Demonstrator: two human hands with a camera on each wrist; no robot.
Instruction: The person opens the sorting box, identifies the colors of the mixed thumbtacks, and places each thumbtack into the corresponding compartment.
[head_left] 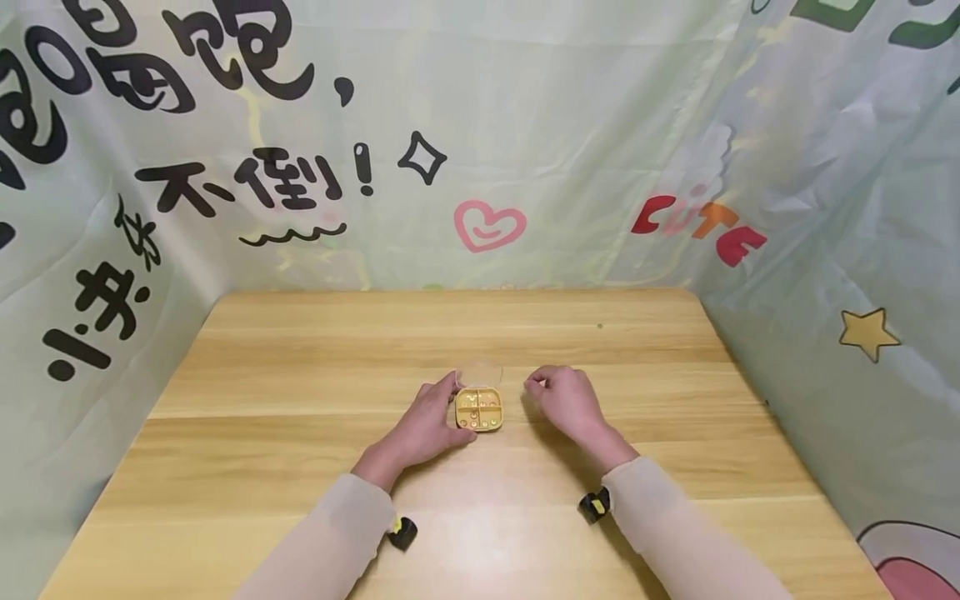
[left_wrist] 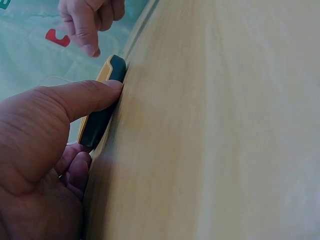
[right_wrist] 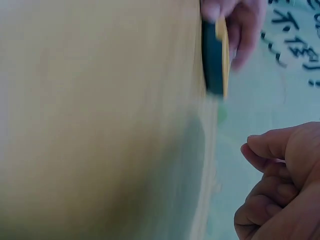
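Note:
A small pill box (head_left: 479,409) with a yellow, four-part inside stands on the table with its clear lid (head_left: 480,374) raised at the back. Small roundish pieces lie in its compartments, too small to tell apart. My left hand (head_left: 429,421) grips the box from its left side, thumb at the front and fingers behind. The left wrist view shows the box's dark green outer wall (left_wrist: 102,117) under that thumb. To the right of the box, apart from it, is my right hand (right_wrist: 285,185), fingers curled and thumb tip against the index finger. Nothing shows between those tips.
The wooden table (head_left: 315,350) reaches back to a pale printed cloth (head_left: 570,150), which also hangs along both sides. A tiny dark speck (head_left: 599,326) lies on the tabletop behind the right hand. Black wrist devices (head_left: 402,533) sit at both sleeves.

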